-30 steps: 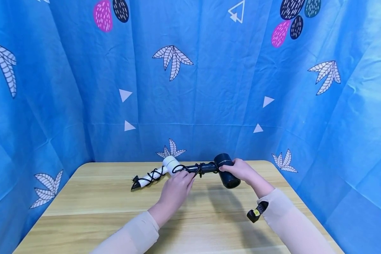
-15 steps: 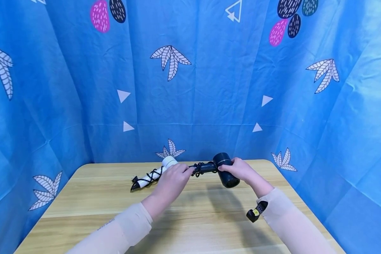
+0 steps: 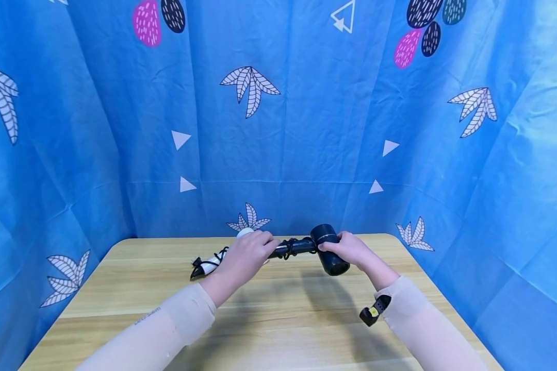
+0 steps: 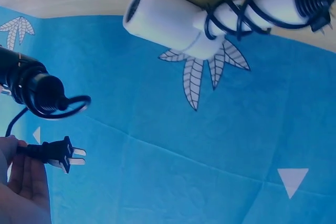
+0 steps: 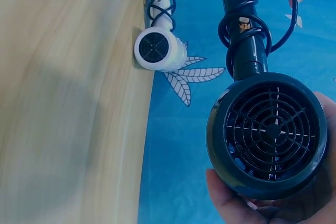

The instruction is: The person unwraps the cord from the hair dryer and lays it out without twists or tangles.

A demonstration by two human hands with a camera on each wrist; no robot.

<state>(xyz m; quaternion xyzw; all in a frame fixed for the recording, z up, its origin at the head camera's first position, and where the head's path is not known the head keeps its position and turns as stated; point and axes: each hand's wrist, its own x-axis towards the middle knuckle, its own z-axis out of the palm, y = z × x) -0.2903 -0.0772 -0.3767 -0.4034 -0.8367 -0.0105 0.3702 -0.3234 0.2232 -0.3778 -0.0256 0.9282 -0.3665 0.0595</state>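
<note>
A black hair dryer (image 3: 333, 262) is held above the table, its barrel in my right hand (image 3: 355, 251). In the right wrist view its round grille faces the camera, thumb and fingers around the barrel. The black cord (image 5: 252, 32) is wound in several loops about the handle. At the handle's end, my left hand (image 3: 247, 258) pinches the cord just behind its two-pin plug (image 4: 52, 152). A white hair dryer (image 4: 170, 22), with a black cord wrapped on its handle, lies on the table; my left hand partly hides it in the head view.
The wooden table (image 3: 278, 319) has rounded back corners. Blue patterned cloth (image 3: 283, 129) hangs behind it and along both sides. A black strap with a small device (image 3: 375, 310) hangs at my right wrist.
My left hand has shifted left and slightly up with the cord, and now covers much of the white hair dryer. My right hand and the black hair dryer stay nearly in place.
</note>
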